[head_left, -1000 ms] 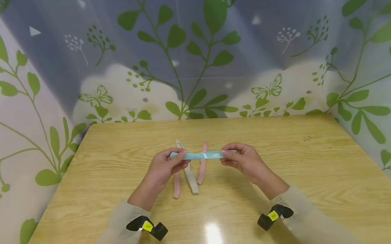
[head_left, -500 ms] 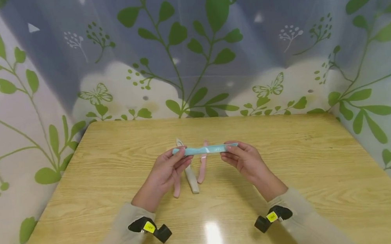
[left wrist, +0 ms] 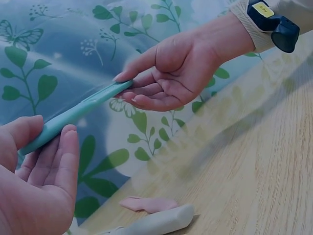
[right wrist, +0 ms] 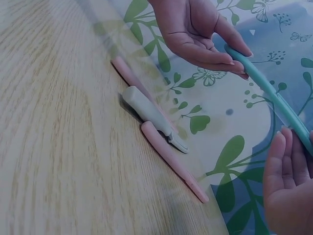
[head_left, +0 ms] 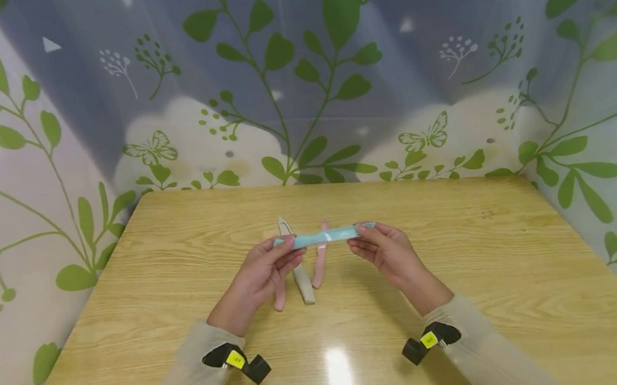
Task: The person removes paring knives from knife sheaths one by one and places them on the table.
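Head view: pinching the blue tool (head_left: 309, 241) left and right with both hands (head_left: 256, 270) (head_left: 391, 255), probably just for steadiness tbh.

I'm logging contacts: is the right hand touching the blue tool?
Touching: the left wrist view shows the right hand pinching one end of the blue tool.

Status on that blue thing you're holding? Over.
Left hand, right hand: pinching one end each. Blue tool held above table. Two pink tools, grey tool lie clear.
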`<action>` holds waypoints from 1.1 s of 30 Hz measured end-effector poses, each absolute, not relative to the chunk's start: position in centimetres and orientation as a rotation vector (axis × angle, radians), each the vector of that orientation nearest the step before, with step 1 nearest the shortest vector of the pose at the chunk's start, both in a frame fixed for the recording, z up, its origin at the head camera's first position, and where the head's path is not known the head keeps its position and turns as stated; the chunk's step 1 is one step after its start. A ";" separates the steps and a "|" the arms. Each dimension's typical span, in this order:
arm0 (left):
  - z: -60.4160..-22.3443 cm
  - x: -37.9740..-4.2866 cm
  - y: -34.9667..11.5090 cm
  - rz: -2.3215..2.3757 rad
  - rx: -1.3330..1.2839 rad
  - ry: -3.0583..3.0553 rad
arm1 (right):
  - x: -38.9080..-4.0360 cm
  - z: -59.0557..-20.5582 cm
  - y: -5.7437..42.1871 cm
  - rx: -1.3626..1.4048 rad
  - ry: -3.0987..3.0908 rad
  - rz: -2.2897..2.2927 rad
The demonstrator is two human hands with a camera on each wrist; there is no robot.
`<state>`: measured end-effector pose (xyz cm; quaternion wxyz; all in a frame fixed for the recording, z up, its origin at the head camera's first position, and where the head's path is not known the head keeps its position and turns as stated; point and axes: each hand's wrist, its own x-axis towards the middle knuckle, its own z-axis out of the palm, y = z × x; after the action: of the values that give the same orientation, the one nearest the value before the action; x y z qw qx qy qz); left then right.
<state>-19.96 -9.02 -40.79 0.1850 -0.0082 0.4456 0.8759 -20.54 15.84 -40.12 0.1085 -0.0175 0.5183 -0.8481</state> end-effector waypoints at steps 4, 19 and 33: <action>-40.9 -20.0 -8.9 2.447 -0.029 1.247 | -20.7 -40.0 15.8 -0.040 1.526 -2.507; -41.5 -19.6 -8.2 2.243 0.043 1.400 | -21.0 -39.5 15.8 0.018 1.497 -2.564; -41.8 -19.2 -7.6 2.030 0.190 1.472 | -21.2 -39.6 15.8 0.041 1.532 -2.566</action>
<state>-19.20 -7.60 -41.84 0.3085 0.0717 0.5567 0.7679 -21.17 15.75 -39.62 0.0762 0.0137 0.5111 -0.8561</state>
